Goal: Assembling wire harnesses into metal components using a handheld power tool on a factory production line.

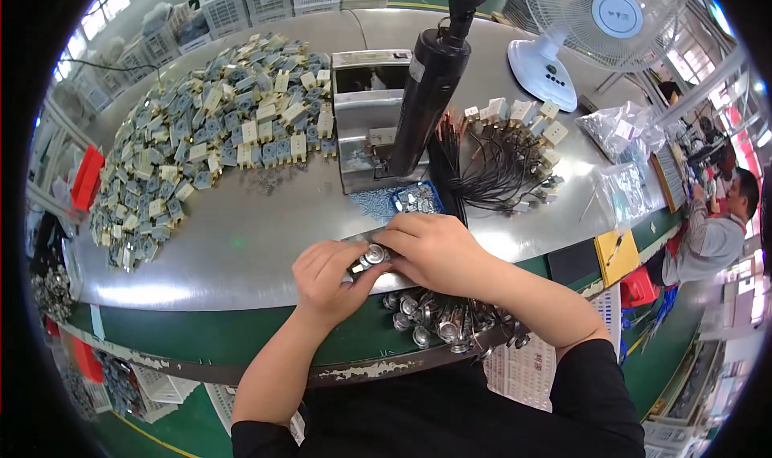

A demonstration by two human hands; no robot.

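Head view: well left of fingers, big heap of grey-and-cream blocks (241, 124), no cords visible, likely still to do. Left hand (324, 283): thumb and fingers closed on small piece with round silver face (375, 254), between both hands, seemingly unfinished. Just beyond fingers, blue tray (396, 201). Right hand (436, 253): fingers clamped on piece's right side, exact contact hidden. Nearer body, below right fingers, round metal parts (448, 329). Farther right, corded blocks (553, 133); I'd judge them further along.

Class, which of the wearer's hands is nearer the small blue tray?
Right. The right hand is just below the blue tray in view; the left hand is farther, below and left.
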